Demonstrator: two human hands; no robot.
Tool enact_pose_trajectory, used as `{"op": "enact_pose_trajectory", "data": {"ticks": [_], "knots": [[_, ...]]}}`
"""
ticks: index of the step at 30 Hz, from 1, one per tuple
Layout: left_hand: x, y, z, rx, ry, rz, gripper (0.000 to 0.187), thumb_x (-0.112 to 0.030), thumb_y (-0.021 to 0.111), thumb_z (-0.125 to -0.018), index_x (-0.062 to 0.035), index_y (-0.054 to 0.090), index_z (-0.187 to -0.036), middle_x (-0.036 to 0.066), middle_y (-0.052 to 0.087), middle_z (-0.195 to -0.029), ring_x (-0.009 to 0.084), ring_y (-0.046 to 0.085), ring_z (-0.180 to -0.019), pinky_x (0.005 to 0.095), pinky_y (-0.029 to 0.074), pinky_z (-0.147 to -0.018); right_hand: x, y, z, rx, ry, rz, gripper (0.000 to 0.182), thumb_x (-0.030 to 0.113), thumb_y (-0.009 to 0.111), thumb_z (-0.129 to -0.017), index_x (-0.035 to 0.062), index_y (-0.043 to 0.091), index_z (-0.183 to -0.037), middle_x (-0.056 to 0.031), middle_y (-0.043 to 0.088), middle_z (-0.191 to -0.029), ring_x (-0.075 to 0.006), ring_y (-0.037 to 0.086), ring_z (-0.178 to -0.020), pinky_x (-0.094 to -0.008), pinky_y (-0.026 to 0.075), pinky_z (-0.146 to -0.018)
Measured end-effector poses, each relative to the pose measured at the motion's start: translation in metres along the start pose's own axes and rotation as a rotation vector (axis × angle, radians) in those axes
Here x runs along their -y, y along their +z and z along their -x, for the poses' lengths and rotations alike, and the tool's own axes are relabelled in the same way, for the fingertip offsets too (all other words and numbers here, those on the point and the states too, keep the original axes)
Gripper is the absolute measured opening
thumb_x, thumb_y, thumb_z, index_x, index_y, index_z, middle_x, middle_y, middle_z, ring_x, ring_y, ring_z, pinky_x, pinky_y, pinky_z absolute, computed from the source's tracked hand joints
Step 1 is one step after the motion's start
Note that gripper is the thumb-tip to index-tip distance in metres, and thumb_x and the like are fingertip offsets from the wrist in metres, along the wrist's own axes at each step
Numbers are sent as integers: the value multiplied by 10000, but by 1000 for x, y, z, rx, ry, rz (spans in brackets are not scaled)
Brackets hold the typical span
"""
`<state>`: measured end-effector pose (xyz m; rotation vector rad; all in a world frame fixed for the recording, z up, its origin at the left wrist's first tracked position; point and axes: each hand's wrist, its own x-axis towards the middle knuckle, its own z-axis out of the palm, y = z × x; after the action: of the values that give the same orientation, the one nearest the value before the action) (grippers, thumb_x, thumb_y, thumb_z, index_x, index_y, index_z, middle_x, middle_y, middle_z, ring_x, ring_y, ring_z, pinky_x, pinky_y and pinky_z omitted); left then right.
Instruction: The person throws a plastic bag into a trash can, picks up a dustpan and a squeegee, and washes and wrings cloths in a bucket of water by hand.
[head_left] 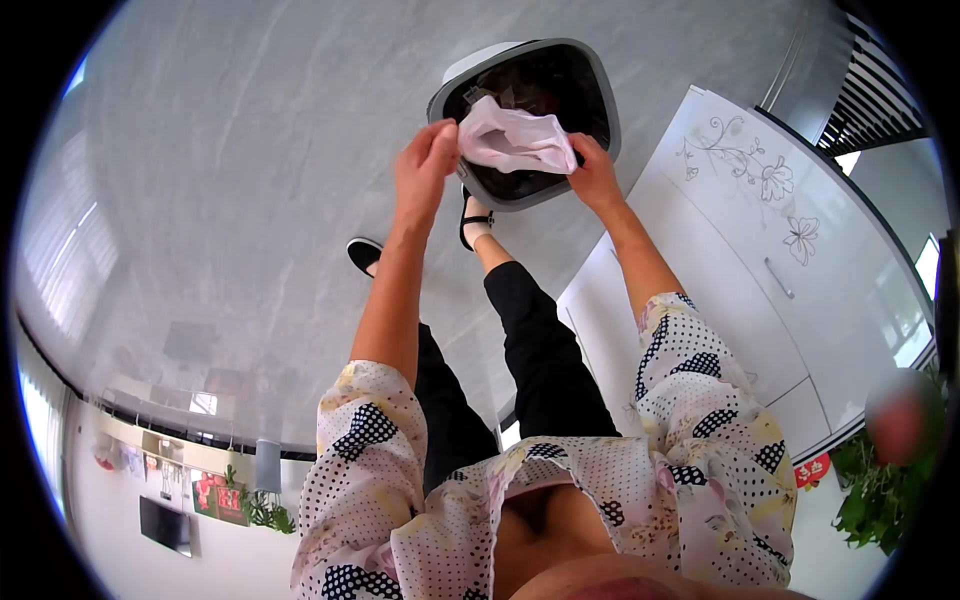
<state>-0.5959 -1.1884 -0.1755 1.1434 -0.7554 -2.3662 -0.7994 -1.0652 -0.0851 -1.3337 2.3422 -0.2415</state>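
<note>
A pale pink cloth-like item (515, 138), bunched with a hollow in its middle, is stretched between my two hands over an open bin. My left hand (428, 160) pinches its left end, and my right hand (592, 168) grips the right end. Below it stands the bin (604, 95) with a grey rim, a dark inside and some items in it that are too dim to name.
White cabinets (720, 230) with flower line drawings stand at the right. My feet in black shoes (364, 256) are on the grey floor (250, 200) just short of the bin. Green plants (875, 490) are at the lower right.
</note>
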Motion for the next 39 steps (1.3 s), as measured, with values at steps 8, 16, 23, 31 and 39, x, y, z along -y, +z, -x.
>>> {"op": "enact_pose_trajectory", "data": {"ticks": [8, 16, 23, 31, 39], "knots": [[-8, -1, -11, 193, 110, -328, 617, -212, 631, -789, -56, 393, -1336, 5, 553, -816, 86, 502, -722, 255, 426, -686, -3, 0, -8, -3, 403, -472, 350, 291, 523, -813, -20, 591, -958, -99, 622, -856, -186, 560, -833, -285, 416, -766], [16, 26, -54, 169, 335, -310, 440, -155, 595, -786, -77, 514, -1212, 106, 630, -826, 182, 604, -719, 321, 487, -653, -18, 2, -17, -33, 522, -689, 331, 274, 541, -814, -34, 598, -919, -55, 595, -837, -110, 540, -776, -254, 434, -703], [-9, 30, -56, 90, 116, -463, 195, -162, 586, -829, 2, 625, -926, 101, 634, -726, 178, 600, -590, 307, 500, -587, -22, 9, -12, -89, 521, -561, 299, 250, 550, -851, -36, 588, -928, -63, 597, -787, -114, 571, -694, -261, 492, -631], [9, 24, -57, 87, 12, -574, 245, -199, 600, -797, 8, 628, -926, 187, 649, -780, 295, 648, -638, 360, 505, -592, -25, 14, 5, -67, 619, -358, 256, 170, 521, -839, -56, 566, -953, -107, 623, -717, -160, 611, -537, -277, 503, -485], [26, 16, -75, 35, 216, -804, 249, -229, 584, -778, -4, 626, -876, 209, 639, -840, 380, 610, -811, 441, 485, -709, 4, 13, -7, -115, 541, -44, 328, 156, 576, -791, -11, 518, -1067, -130, 622, -850, -234, 620, -637, -341, 501, -587]]}}
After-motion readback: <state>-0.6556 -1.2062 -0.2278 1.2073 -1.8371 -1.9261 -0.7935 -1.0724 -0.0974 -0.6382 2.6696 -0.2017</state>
